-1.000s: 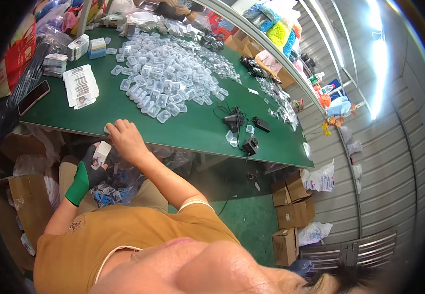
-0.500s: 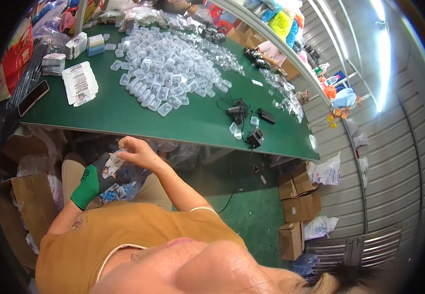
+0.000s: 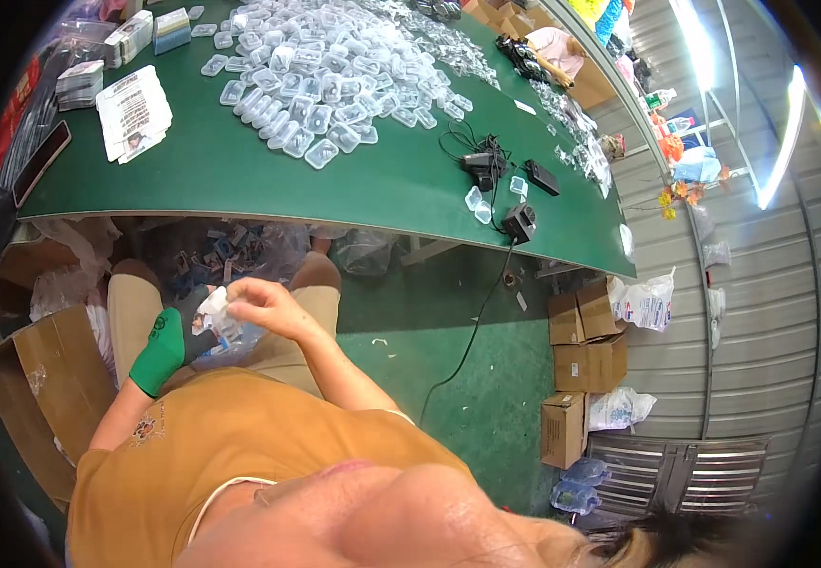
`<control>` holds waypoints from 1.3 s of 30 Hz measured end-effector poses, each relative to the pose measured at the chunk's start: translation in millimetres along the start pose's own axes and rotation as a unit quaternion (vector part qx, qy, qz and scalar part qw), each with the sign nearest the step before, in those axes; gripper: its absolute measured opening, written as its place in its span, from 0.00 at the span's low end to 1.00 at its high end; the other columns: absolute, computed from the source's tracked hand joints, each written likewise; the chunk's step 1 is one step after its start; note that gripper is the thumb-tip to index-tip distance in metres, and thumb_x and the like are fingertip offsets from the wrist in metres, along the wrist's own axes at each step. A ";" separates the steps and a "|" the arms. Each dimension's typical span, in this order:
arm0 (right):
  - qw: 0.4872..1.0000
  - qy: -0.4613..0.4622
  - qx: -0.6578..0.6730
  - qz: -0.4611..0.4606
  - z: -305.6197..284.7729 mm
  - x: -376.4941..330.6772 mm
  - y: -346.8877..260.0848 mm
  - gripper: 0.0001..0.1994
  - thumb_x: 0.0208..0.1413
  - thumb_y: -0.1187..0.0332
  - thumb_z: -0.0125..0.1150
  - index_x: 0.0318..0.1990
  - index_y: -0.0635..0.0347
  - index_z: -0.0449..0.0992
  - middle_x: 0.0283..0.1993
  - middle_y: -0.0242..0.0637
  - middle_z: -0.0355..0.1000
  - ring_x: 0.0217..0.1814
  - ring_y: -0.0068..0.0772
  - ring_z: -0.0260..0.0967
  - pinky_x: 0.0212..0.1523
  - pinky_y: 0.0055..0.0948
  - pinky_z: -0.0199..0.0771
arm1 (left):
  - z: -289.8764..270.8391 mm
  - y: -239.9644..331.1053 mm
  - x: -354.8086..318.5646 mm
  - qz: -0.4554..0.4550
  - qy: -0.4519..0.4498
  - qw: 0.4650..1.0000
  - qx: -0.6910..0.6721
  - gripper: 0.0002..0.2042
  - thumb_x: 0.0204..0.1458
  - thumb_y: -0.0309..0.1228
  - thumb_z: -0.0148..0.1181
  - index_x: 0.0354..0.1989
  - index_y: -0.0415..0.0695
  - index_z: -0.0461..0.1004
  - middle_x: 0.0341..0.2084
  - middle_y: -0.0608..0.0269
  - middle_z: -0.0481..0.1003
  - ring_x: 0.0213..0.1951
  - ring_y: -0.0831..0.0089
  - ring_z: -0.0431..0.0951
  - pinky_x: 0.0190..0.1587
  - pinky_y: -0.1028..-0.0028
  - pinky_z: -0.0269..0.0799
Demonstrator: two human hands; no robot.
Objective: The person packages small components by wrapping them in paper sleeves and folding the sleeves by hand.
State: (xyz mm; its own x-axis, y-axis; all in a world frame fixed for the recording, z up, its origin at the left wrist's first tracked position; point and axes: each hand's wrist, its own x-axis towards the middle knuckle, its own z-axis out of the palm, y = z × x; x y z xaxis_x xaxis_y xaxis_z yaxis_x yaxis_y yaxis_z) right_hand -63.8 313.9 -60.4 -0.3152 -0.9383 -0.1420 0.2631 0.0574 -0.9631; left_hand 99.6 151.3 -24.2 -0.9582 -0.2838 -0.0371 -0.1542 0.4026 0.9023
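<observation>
Above my lap, my left hand (image 3: 170, 346), in a green and dark grey work glove, is closed round a small printed card piece (image 3: 204, 324) with white and coloured patches. My bare right hand (image 3: 273, 309) comes in from the right, its thumb and fingers pinching at the white upper part of that piece. The two hands are close together. Just below the right fingers is some clear plastic (image 3: 229, 333); whether it is part of the held piece I cannot tell.
Ahead stands a green table (image 3: 240, 194) with a heap of small clear plastic boxes (image 3: 325, 95), printed cards (image 3: 134, 115), a phone (image 3: 42, 164) and black adapters (image 3: 484, 168). Under it lies a bag of small printed pieces (image 3: 230, 248). Cardboard boxes stand left (image 3: 68, 364) and right (image 3: 592, 364).
The view has tilted down, so the table sits higher and more of the floor and under-table bag shows. My right hand remains at the piece in my left, with more white showing there.
</observation>
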 end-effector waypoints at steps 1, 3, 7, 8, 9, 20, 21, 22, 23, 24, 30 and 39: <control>1.000 -0.001 0.003 -0.001 -3.0 -0.1 3.5 0.09 0.62 0.67 0.67 0.46 0.60 0.78 0.38 0.21 0.73 0.37 0.13 0.64 0.39 0.22 0.69 | 0.7 -2.1 -3.4 0.006 0.006 1.000 0.031 0.29 0.46 0.32 0.70 0.59 0.45 0.72 0.42 0.51 0.81 0.41 0.57 0.84 0.43 0.64 0.78; 0.989 0.061 -0.132 0.002 -8.7 0.9 6.7 0.09 0.61 0.68 0.67 0.46 0.60 0.78 0.35 0.19 0.71 0.36 0.11 0.63 0.36 0.20 0.66 | 2.7 0.0 -9.9 -0.008 -0.018 0.999 0.042 0.30 0.45 0.30 0.70 0.61 0.45 0.71 0.43 0.51 0.81 0.43 0.59 0.84 0.45 0.65 0.78; 0.991 0.040 -0.128 -0.006 -14.3 -10.8 6.1 0.07 0.60 0.68 0.66 0.41 0.60 0.77 0.29 0.21 0.68 0.32 0.12 0.61 0.33 0.20 0.65 | 10.6 5.6 -8.4 -0.001 -0.054 0.998 0.028 0.28 0.46 0.34 0.70 0.59 0.46 0.72 0.43 0.48 0.80 0.41 0.50 0.82 0.42 0.62 0.78; 0.996 0.013 -0.085 -0.003 -12.3 -14.3 7.0 0.07 0.60 0.68 0.66 0.42 0.61 0.77 0.30 0.23 0.69 0.34 0.13 0.64 0.35 0.21 0.67 | 11.8 7.5 -8.4 0.002 -0.055 0.998 0.027 0.28 0.46 0.34 0.70 0.59 0.46 0.72 0.43 0.48 0.80 0.41 0.50 0.82 0.42 0.62 0.78; 0.985 -0.027 -0.165 -0.031 -11.7 -13.7 8.4 0.10 0.62 0.66 0.66 0.47 0.60 0.79 0.38 0.23 0.75 0.40 0.15 0.69 0.42 0.23 0.71 | 10.4 13.8 -10.0 0.026 -0.082 0.994 0.064 0.28 0.46 0.33 0.69 0.58 0.46 0.72 0.42 0.47 0.80 0.41 0.50 0.82 0.42 0.62 0.78; 0.975 0.215 0.023 -0.058 33.5 -16.2 66.3 0.14 0.62 0.66 0.66 0.51 0.59 0.73 0.29 0.23 0.67 0.30 0.11 0.62 0.29 0.19 0.64 | 18.1 19.2 -8.0 -0.004 -0.056 0.997 0.046 0.26 0.47 0.30 0.69 0.58 0.42 0.72 0.42 0.47 0.80 0.42 0.56 0.83 0.44 0.64 0.77; 0.959 0.266 -0.059 -0.077 34.3 -15.2 67.9 0.14 0.62 0.67 0.66 0.52 0.59 0.73 0.29 0.23 0.67 0.30 0.11 0.63 0.29 0.20 0.65 | 21.6 14.4 -6.7 -0.020 -0.046 0.999 0.008 0.26 0.48 0.30 0.69 0.58 0.42 0.72 0.41 0.49 0.81 0.43 0.61 0.82 0.45 0.65 0.76; 0.965 0.252 -0.046 -0.056 31.4 -12.1 67.7 0.13 0.65 0.68 0.63 0.53 0.61 0.74 0.35 0.28 0.70 0.36 0.19 0.67 0.39 0.24 0.70 | 24.7 7.4 -6.7 -0.038 -0.032 0.998 -0.032 0.26 0.50 0.30 0.69 0.59 0.41 0.71 0.41 0.51 0.81 0.43 0.66 0.82 0.45 0.66 0.76; 0.965 0.252 -0.045 -0.057 33.3 -13.3 69.0 0.13 0.65 0.68 0.63 0.53 0.61 0.74 0.35 0.28 0.70 0.36 0.19 0.67 0.39 0.24 0.70 | 28.6 1.6 -7.0 -0.038 -0.032 0.998 -0.031 0.26 0.50 0.30 0.69 0.59 0.41 0.71 0.41 0.51 0.81 0.43 0.66 0.82 0.45 0.66 0.76; 0.959 0.238 -0.121 -0.097 38.1 -16.1 59.5 0.12 0.64 0.69 0.62 0.52 0.63 0.75 0.36 0.31 0.70 0.39 0.23 0.69 0.41 0.25 0.70 | 33.4 -6.0 -7.4 -0.016 -0.006 0.999 -0.032 0.27 0.51 0.30 0.69 0.60 0.41 0.70 0.42 0.54 0.80 0.43 0.69 0.80 0.45 0.67 0.76; 0.919 0.306 -0.167 -0.182 39.8 -19.5 46.5 0.12 0.65 0.71 0.60 0.53 0.62 0.77 0.44 0.36 0.68 0.46 0.32 0.68 0.46 0.26 0.69 | 39.5 -42.8 0.8 -0.062 0.053 0.984 -0.157 0.30 0.54 0.29 0.67 0.66 0.44 0.66 0.47 0.60 0.77 0.41 0.73 0.78 0.44 0.72 0.75; 0.909 0.235 -0.260 -0.225 55.6 -14.3 28.8 0.13 0.67 0.70 0.57 0.56 0.62 0.74 0.39 0.40 0.66 0.40 0.38 0.69 0.41 0.33 0.70 | 38.4 -53.4 6.1 -0.068 0.050 0.963 -0.255 0.23 0.55 0.27 0.64 0.60 0.46 0.67 0.46 0.65 0.74 0.44 0.78 0.73 0.46 0.74 0.72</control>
State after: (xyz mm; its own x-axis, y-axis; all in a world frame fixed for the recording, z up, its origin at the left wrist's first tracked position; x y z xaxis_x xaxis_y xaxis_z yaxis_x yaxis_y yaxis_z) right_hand -1.0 309.9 -73.5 -0.6716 -0.6637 0.3293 -0.4168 -0.0289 -0.9085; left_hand 92.8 161.5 -89.1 -0.9058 -0.3958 -0.1511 -0.1135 -0.1170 0.9866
